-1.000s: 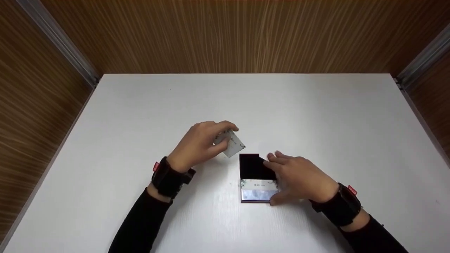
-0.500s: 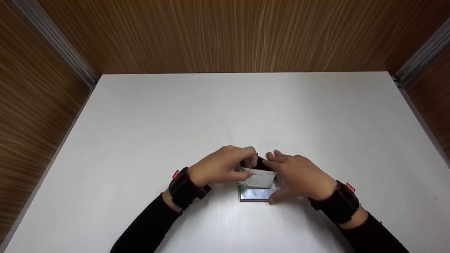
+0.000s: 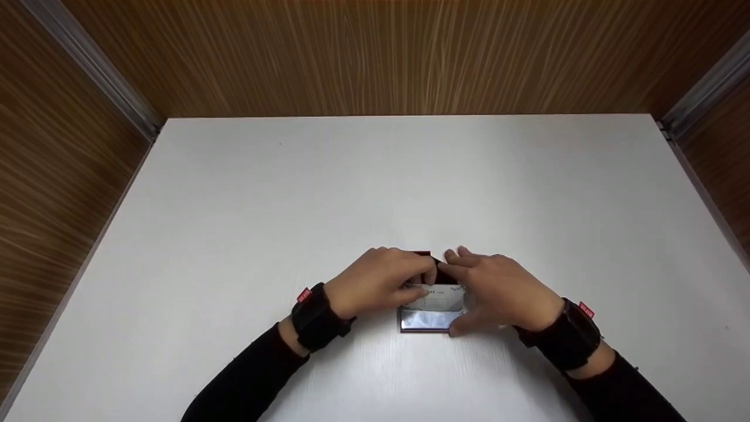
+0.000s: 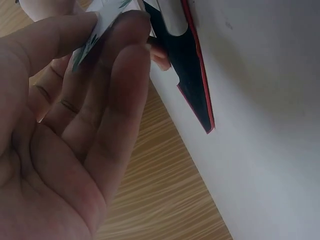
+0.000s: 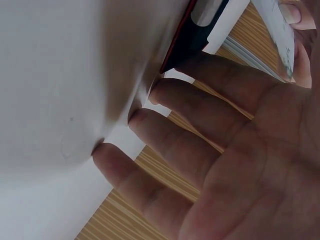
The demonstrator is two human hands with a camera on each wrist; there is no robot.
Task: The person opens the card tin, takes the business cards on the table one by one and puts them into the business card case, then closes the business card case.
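Note:
An open card case (image 3: pixel 428 322) with a silvery body lies on the white table (image 3: pixel 351 187); its black, red-edged lid (image 4: pixel 189 75) stands up at the far side. My left hand (image 3: pixel 381 282) pinches a white card (image 3: pixel 438 299) with green print and holds it low over the case's open body. In the left wrist view the card (image 4: pixel 107 14) sits between thumb and fingertips. My right hand (image 3: pixel 504 293) braces the case from the right, thumb at its near corner and forefinger at the lid. The other fingers (image 5: pixel 165 135) of that hand rest their tips on the table.
Wood-grain walls with metal corner strips (image 3: pixel 94 64) enclose the table on the left, far and right sides. Black sleeves and black wrist straps (image 3: pixel 313 319) cover both forearms. Nothing else lies on the table surface in view.
My left hand has brought the card from up and left of the case down onto its open body. The right hand has stayed on the case.

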